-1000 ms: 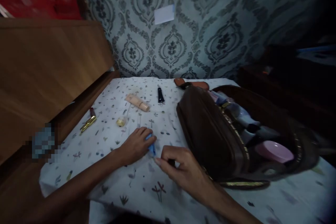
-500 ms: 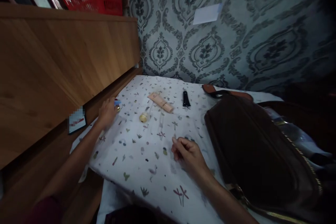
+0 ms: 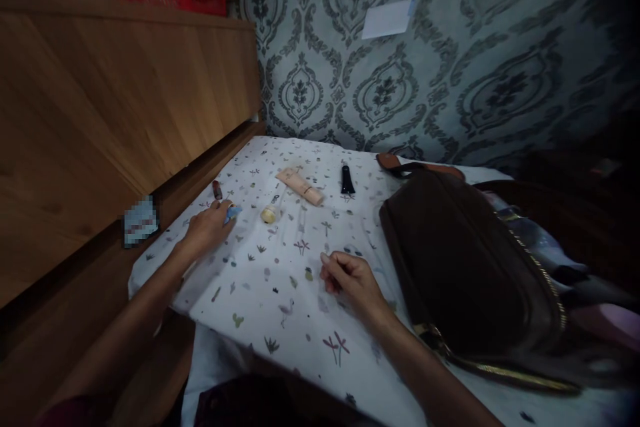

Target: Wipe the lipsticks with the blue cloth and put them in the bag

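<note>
Left hand [image 3: 207, 223] has moved from mid-surface a second ago to near the left edge of the surface [image 3: 310, 327], gripping a blue item [image 3: 233, 213]. Tan tube [image 3: 301, 186] and black tube [image 3: 347, 179] lie toward the back edge. Right hand [image 3: 353, 278], near the bag [image 3: 465, 267], is curled closed; whether it holds anything cannot be told.

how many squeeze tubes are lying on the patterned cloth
2: a beige tube, and a smaller black tube to its right, nearer the brown bag. Others could be hidden behind the bag.
</note>
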Demonstrator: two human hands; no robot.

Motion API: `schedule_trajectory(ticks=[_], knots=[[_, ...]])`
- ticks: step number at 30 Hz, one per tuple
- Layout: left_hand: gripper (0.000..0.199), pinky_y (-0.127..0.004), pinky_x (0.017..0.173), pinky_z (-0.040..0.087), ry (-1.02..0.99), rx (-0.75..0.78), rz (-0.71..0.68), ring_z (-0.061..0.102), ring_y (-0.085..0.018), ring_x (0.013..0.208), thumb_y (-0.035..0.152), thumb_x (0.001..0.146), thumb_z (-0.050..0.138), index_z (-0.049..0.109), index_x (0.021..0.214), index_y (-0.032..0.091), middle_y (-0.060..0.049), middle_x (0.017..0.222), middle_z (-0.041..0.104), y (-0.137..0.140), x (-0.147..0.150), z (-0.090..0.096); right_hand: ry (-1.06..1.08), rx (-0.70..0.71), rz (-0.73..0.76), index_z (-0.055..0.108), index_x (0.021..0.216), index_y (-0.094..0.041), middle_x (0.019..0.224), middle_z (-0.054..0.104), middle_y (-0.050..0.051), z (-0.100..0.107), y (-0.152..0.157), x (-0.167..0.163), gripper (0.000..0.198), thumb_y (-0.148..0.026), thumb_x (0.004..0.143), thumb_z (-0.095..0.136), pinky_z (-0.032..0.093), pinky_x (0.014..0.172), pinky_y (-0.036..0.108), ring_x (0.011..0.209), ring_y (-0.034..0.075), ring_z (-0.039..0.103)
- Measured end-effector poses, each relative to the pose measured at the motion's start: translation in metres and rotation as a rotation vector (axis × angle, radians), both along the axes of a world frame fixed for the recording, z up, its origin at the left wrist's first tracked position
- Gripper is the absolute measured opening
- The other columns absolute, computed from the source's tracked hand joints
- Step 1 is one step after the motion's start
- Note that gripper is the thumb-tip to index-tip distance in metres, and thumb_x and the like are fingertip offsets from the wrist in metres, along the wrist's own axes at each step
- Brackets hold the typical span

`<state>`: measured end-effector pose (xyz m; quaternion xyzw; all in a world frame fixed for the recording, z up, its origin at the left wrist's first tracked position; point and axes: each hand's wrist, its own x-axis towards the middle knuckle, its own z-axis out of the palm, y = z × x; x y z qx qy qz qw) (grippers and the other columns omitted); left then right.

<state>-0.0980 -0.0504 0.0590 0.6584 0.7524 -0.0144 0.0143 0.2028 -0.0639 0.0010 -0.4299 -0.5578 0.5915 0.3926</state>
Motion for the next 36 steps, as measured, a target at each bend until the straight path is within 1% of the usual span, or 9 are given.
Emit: schedule_trajectory(ticks=[3,10,13,16,21,23,28,32,36], knots=[[0.057,-0.038,0.078,0.048,-0.025,-0.139,-0.016,0.065,-0.033,0.102,0.049,0.094,0.037,0.037,0.147,0.026,-0.012,0.115,0.067,0.008,-0.01,0.003,-0.048,0.028,0.02,0.057,0.057,-0.018,0.045,0.051,-0.001,0.001,-0.002,0.0,0.053,-0.067,0.077,0.065,0.031,0.048,0.024,0.044,0.009,0.04],[0.063,-0.028,0.067,0.041,-0.291,-0.29,-0.167,0.06,-0.024,0.08,0.057,0.082,0.053,0.045,0.135,0.025,-0.001,0.085,0.061,0.008,-0.012,0.007,-0.067,0.045,0.044,0.057,0.058,-0.018,0.044,0.052,-0.002,-0.002,-0.001,0.001,0.053,-0.067,0.076,0.064,0.029,0.046,0.023,0.042,0.009,0.038],[0.054,-0.025,0.061,0.037,-0.543,-0.345,-0.267,0.053,-0.018,0.07,0.054,0.081,0.059,0.046,0.126,0.026,0.004,0.075,0.051,-0.005,0.012,0.004,-0.082,0.069,0.065,0.056,0.059,-0.018,0.045,0.052,-0.002,-0.004,-0.001,0.002,0.051,-0.064,0.08,0.062,0.03,0.046,0.022,0.043,0.009,0.039],[0.049,-0.023,0.059,0.038,-0.94,-0.343,-0.373,0.047,-0.014,0.066,0.048,0.081,0.065,0.044,0.12,0.026,0.006,0.075,0.046,-0.016,0.049,-0.006,-0.099,0.124,0.077,0.058,0.065,-0.017,0.051,0.055,-0.001,-0.004,-0.003,0.002,0.046,-0.06,0.083,0.061,0.032,0.046,0.022,0.046,0.008,0.042],[0.053,-0.023,0.062,0.043,-1.36,-0.172,-0.266,0.051,-0.013,0.068,0.047,0.078,0.072,0.041,0.116,0.025,0.005,0.079,0.051,-0.012,0.111,-0.022,0.02,0.111,0.135,0.06,0.09,-0.016,0.079,0.067,0.004,-0.003,-0.004,0.002,0.046,-0.062,0.086,0.058,0.046,0.052,0.022,0.065,0.013,0.065],[0.052,-0.024,0.063,0.043,-1.362,-0.075,-0.271,0.051,-0.013,0.068,0.048,0.08,0.069,0.039,0.116,0.025,0.006,0.078,0.052,-0.005,0.126,-0.025,0.08,0.054,0.139,0.058,0.097,-0.017,0.079,0.067,0.003,-0.003,-0.002,0.003,0.049,-0.064,0.082,0.062,0.047,0.05,0.022,0.064,0.014,0.067],[0.038,-0.027,0.066,0.04,-0.997,0.065,-0.397,0.053,-0.015,0.066,0.045,0.089,0.058,0.043,0.117,0.025,0.005,0.074,0.055,0.009,0.142,-0.026,0.173,-0.008,0.061,0.053,0.09,-0.018,0.068,0.063,-0.003,-0.004,0.004,0.007,0.05,-0.06,0.071,0.073,0.044,0.048,0.021,0.054,0.011,0.062],[0.033,-0.029,0.071,0.039,-0.865,0.163,-0.48,0.055,-0.017,0.074,0.047,0.092,0.054,0.045,0.112,0.022,0.002,0.082,0.057,0.016,0.141,-0.033,0.15,0.009,0.026,0.052,0.085,-0.018,0.066,0.061,-0.004,-0.003,0.005,0.01,0.044,-0.057,0.076,0.07,0.041,0.047,0.02,0.049,0.007,0.054],[0.029,-0.027,0.068,0.038,-0.897,0.186,-0.513,0.051,-0.015,0.069,0.048,0.094,0.05,0.045,0.106,0.022,0.004,0.078,0.054,0.022,0.134,-0.04,0.099,0.04,0.056,0.052,0.084,-0.018,0.066,0.06,-0.003,-0.004,0.005,0.011,0.038,-0.053,0.081,0.067,0.037,0.044,0.02,0.048,0.007,0.052]])
